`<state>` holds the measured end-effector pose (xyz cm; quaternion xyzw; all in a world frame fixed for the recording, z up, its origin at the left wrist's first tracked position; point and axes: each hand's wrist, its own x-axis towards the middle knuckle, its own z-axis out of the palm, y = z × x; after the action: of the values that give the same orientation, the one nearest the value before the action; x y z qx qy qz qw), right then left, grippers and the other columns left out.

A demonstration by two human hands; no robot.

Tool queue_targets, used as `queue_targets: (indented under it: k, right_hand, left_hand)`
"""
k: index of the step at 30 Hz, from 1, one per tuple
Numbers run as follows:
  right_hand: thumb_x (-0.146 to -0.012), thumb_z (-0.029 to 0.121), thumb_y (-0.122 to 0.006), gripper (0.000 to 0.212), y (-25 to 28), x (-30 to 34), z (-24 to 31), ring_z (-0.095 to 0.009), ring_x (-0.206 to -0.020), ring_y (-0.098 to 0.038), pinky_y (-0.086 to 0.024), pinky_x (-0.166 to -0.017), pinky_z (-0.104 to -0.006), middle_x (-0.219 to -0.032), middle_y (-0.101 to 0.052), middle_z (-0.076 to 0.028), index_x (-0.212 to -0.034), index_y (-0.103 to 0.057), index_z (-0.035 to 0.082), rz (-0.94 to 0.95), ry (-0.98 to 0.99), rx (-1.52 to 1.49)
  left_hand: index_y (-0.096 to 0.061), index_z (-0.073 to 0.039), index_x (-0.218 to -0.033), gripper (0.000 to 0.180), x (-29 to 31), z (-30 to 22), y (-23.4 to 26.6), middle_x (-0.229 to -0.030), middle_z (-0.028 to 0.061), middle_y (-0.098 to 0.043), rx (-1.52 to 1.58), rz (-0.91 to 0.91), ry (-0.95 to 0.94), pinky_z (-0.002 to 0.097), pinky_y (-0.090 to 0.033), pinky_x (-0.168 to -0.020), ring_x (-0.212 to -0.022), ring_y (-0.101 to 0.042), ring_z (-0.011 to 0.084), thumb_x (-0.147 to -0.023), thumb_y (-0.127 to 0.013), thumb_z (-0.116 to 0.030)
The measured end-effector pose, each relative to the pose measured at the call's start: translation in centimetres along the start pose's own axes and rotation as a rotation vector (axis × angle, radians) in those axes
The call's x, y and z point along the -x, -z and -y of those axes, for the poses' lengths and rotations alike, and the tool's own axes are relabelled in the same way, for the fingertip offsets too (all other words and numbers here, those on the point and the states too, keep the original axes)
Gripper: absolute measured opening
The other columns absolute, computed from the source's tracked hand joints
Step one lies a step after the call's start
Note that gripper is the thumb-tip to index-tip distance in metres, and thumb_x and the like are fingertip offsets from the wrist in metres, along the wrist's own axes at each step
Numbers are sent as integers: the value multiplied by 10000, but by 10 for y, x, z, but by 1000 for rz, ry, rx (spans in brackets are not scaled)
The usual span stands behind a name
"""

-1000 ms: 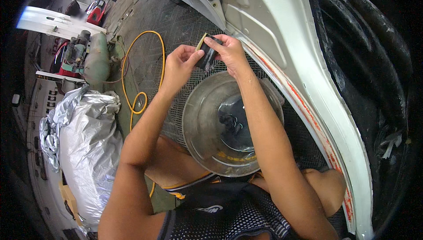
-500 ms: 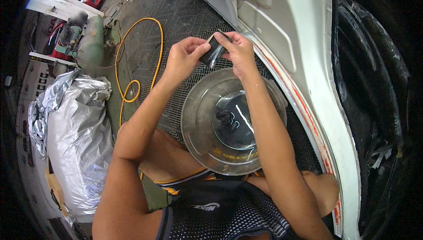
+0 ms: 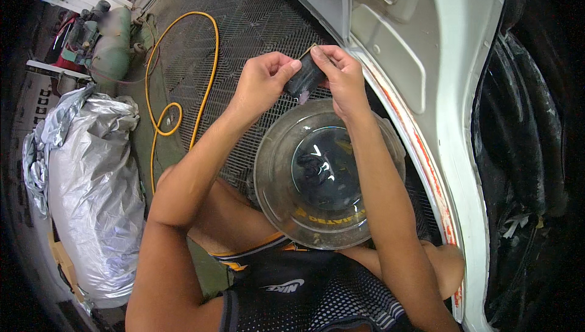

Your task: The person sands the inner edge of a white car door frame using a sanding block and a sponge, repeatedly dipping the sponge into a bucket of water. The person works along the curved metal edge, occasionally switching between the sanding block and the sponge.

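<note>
Dark sheet pinched between two hands, just past the far rim of a basin

A small dark sheet (image 3: 304, 82) is held up between the person's hands, with a thin tan edge along its top. A pale pinkish patch shows at its lower corner; whether it belongs to the sheet cannot be told. The left hand (image 3: 263, 82) grips the left side between thumb and bent fingers, and the curled fingers partly hide one another. The right hand (image 3: 345, 82) pinches the upper right part, its thumb on the near face and its other fingers largely out of sight behind.

Below the sheet stands a round, see-through basin (image 3: 268, 173) with liquid in it. Dark lumps (image 3: 309, 166) lie inside, blurred by glare, so their kind is unclear. The right forearm covers part of the basin's right side.

To the right runs a white car body frame (image 3: 457, 106), cut off at the top, with a streaky orange-red strip (image 3: 425, 146) along its sill. A black grated mat (image 3: 262, 27) spreads beyond the hands. On the left, a yellow hose (image 3: 214, 76) loops near a crumpled silver cover (image 3: 94, 192); what the cover hides cannot be seen. A greenish tank (image 3: 113, 54) sits farther off, its surroundings bent and dim toward the dark fisheye rim
</note>
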<state>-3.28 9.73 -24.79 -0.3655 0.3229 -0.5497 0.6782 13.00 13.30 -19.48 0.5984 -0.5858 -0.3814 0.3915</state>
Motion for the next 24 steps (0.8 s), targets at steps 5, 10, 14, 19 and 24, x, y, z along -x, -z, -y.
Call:
queue_targets:
  k: [5,10,14,19,24]
  right_hand:
    - [-976,285,-707,273,-3,-3,-10,-42,-721,-581,-469,-644,-210,-884,-680,16,-1021,-693,16,-25,111,78]
    - [-993,324,-684,312,-14,-1,-15,-30,-682,-568,-478,-631,-213,-804,-660,22,-961,-671,14,-36,74,18]
    - [-1006,337,-662,309,-10,-2,-20,-32,-669,-571,-483,-595,-215,-787,-648,27,-943,-652,35,-68,146,96]
    - [-1006,335,-658,291,-10,-2,-17,-58,-684,-609,-529,-621,-239,-807,-659,9,-985,-646,45,-115,68,-37]
    - [-1017,240,-635,265,-17,4,-3,-170,-897,-688,-604,-823,-337,-1041,-678,-101,-1132,-598,5,-55,-109,-215]
  left_hand:
    - [-675,23,-953,213,1,-4,1,-674,85,-641,-262,-45,-151,316,-435,-544,-572,-546,127,-988,-654,-186]
    - [-669,21,-985,227,1,-17,10,-656,55,-621,-405,-41,-222,306,-399,-520,-570,-503,86,-1004,-636,-202]
    - [-689,32,-988,206,-6,-6,9,-706,102,-691,-198,-27,-94,340,-495,-568,-594,-637,158,-959,-688,-172]
    - [-685,24,-1055,205,2,-14,2,-817,17,-699,147,56,104,271,-492,-590,-662,-604,77,-959,-704,-156]
    - [-702,-1,-1167,249,-2,3,4,-904,37,-731,264,-139,54,238,-520,-664,-735,-664,103,-955,-703,-132]
